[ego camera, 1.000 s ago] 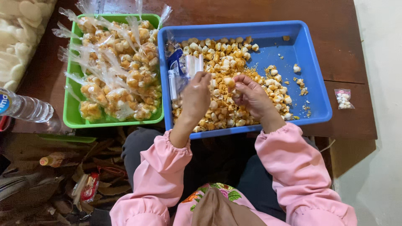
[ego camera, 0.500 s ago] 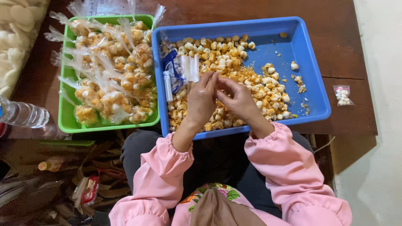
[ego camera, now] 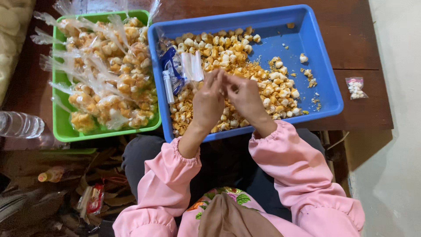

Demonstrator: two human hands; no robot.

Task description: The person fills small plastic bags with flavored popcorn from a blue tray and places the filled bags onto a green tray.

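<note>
My left hand (ego camera: 209, 102) and right hand (ego camera: 245, 97) pinch together, contents unclear, directly over snacks (ego camera: 228, 66); empty bags (ego camera: 192, 66) just beyond left fingers.

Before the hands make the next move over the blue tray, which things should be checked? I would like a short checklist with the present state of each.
1. Left hand and right hand meet above the blue tray: ok.
2. What the fingertips pinch between them: cannot tell.
3. Loose snack pieces remain in the tray within reach: ok.
4. Stack of empty clear bags lies in the tray beside the left hand: ok.
5. Green tray has room for another filled packet: not ok, it looks heaped.
6. Small filled packet lies alone on the wooden table, away from the trays: ok.
</note>
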